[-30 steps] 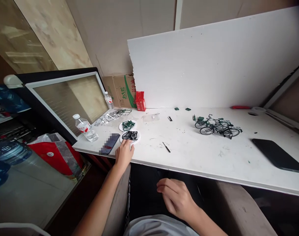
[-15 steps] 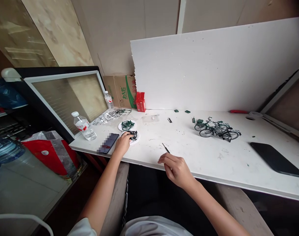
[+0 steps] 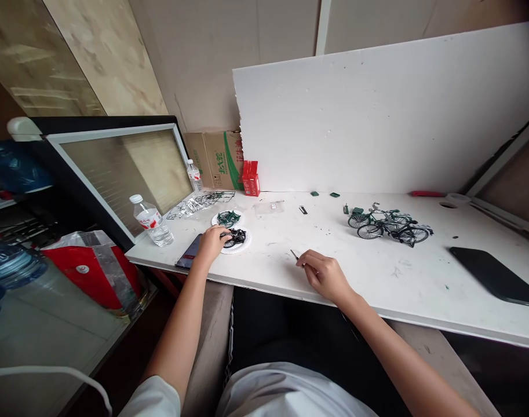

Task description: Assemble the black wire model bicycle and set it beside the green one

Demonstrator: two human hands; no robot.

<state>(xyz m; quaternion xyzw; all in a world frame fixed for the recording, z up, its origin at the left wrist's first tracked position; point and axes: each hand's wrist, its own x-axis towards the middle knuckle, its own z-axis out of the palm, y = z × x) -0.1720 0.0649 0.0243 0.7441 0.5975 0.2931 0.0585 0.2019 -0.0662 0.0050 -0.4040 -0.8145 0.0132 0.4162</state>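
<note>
At the table's left side, my left hand [image 3: 211,244] reaches over the near white paper plate [image 3: 240,249]. Its fingers are bent at the edge of the black model bicycle parts [image 3: 236,237] on it; what lies between the fingertips is hidden. Just behind is a second white plate [image 3: 242,220] bearing green bicycle parts [image 3: 228,218]. My right hand [image 3: 324,274], above the table's front, is closed on a thin dark tool [image 3: 294,253] whose tip points away to the left. To the right stand a green model bicycle [image 3: 358,220] and a black model bicycle [image 3: 372,230], close together.
A phone [image 3: 189,253] lies beneath my left wrist. Water bottles [image 3: 153,223], part frames in plastic [image 3: 199,202] and a red box [image 3: 251,178] are at the left. Small green parts [image 3: 334,194] lie at the back. A black slab [image 3: 494,275] rests at the right.
My left hand has shifted slightly left, uncovering more of the black parts. My right hand has moved up and away from the table's front edge, with the thin tool still in it.
</note>
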